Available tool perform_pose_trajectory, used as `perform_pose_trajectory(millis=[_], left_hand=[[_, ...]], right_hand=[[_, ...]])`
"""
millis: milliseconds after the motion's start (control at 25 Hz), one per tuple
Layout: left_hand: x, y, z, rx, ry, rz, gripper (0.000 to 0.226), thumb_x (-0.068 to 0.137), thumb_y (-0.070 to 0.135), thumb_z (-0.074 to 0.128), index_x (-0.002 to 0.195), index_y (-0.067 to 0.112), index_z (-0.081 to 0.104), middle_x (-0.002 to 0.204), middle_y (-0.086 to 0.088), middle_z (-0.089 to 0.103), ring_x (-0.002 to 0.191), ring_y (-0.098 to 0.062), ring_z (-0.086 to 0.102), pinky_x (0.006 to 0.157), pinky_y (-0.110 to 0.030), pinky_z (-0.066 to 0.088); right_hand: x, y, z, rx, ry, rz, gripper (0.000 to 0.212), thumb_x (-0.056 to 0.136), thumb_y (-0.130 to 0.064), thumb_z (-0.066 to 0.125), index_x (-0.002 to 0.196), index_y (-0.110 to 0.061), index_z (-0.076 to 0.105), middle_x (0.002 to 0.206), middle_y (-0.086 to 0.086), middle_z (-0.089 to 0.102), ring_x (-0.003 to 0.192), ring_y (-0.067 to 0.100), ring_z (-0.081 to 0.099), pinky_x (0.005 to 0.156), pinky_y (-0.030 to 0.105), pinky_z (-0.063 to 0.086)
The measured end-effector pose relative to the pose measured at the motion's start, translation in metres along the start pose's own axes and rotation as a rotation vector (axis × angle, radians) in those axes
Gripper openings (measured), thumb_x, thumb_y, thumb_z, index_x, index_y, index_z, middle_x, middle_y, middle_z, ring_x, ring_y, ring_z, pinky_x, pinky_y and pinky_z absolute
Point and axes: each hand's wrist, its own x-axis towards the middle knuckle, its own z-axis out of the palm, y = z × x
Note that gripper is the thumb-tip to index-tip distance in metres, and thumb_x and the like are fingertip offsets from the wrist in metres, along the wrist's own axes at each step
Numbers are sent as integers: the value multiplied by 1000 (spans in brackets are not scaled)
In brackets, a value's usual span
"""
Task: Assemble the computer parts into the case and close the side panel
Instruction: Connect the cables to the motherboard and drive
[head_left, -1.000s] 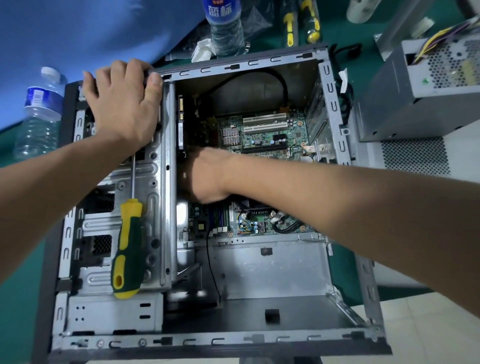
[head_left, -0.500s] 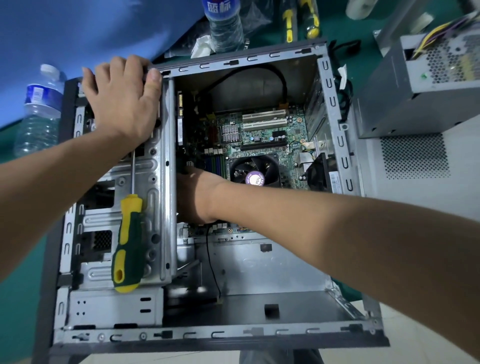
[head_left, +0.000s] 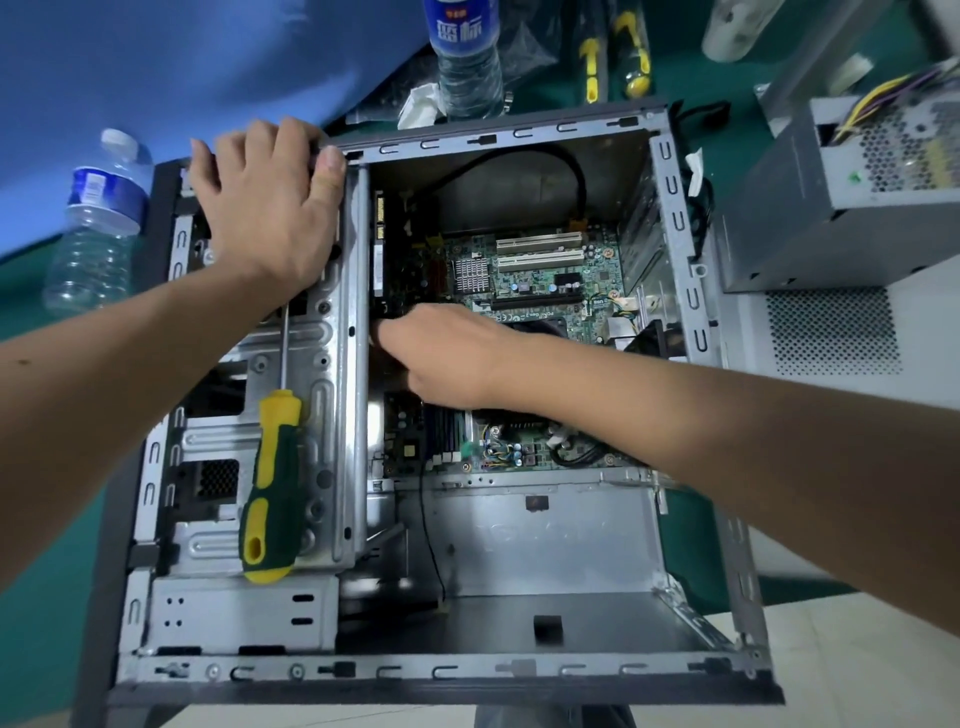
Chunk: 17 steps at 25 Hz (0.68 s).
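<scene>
The open computer case (head_left: 519, 670) lies on the green surface (head_left: 31, 597). The left hand (head_left: 265, 208) presses flat on its top corner, fingers straight. The right hand (head_left: 441, 353) reaches inside over the motherboard (head_left: 540, 275); I cannot tell its grip. A screwdriver (head_left: 272, 488) rests on the drive cage (head_left: 234, 613).

Bright, even indoor light falls from above, with no hard shadows on the green work surface (head_left: 31, 597). The open computer case (head_left: 519, 670) has a dim interior, darkest along its far wall and lower floor. Soft glare sits on the bare metal drive cage (head_left: 343, 364). Wide-angle distortion bends straight edges outward near the frame borders. The forearms nearest the camera look stretched and slightly soft; the center is sharp.
</scene>
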Motion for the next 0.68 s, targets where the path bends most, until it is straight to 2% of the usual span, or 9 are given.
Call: perform_pose_trajectory(millis=[80,160,240,320,400,480,560,640,680], left_hand=[[0,-1,0,3,2,5,40,103,41,30,124,14,51,129,-17,49,130,-36,34,118,-53,4],[0,-1,1,-6,1,4,40,103,41,29,124,14,51,129,-17,49,130,-36,34,118,-53,4],[0,-1,0,-11,-3,1,40,103,41,29,124,15,51,129,-17,49,131,-35,34,118,-53,3],[1,-1,0,-7,-8,0,40,103,41,29,124,15,51,129,-16,49,131,-35,34,118,-53,3],[0,0,0,-11,-7,1,40,103,41,29,124,16,51,128,-15,49,130,-35,34,118,-54,4],[0,0,0,-15,-3,0,41,103,42,28,124,16,51,128,-14,50,130,-34,34,118,-53,4],[1,-1,1,-18,-3,2,42,103,43,27,124,17,51,128,-14,50,130,-34,35,118,-53,3],[2,-2,3,-11,-4,1,42,102,44,26,123,18,52,129,-13,50,130,-34,35,118,-52,3],[2,-3,4,-7,-7,-4,42,102,44,26,123,18,52,129,-13,50,130,-34,35,118,-52,3]], right_hand=[[-12,1,2,12,-18,-4,19,92,-3,51,83,-14,38,75,3,46,71,18,44,62,33,38],[-30,0,9,-55,-67,-65,21,91,-4,55,81,-17,42,76,-1,51,77,14,35,75,32,34],[-47,0,16,-146,-78,-115,16,88,-4,55,81,-18,56,78,-5,56,87,15,35,96,36,33],[-54,-4,22,-252,-44,-138,17,90,-8,53,95,-19,65,89,-3,57,99,19,41,113,43,25],[-49,-13,23,-288,-23,-170,21,93,-10,51,107,-19,63,99,1,53,108,24,42,106,43,31],[-37,-25,23,-336,-93,-191,14,95,-9,49,94,-20,58,87,-2,46,103,22,40,86,33,32],[-29,-23,23,-354,-151,-168,20,95,-5,50,82,-20,47,83,-4,49,92,19,36,78,31,29],[-28,-14,24,-335,-121,-181,15,94,-3,53,88,-16,57,86,-3,55,86,17,33,72,28,34],[-29,-10,24,-311,-94,-182,13,94,-3,54,93,-13,61,83,-4,51,85,15,33,67,24,33]])
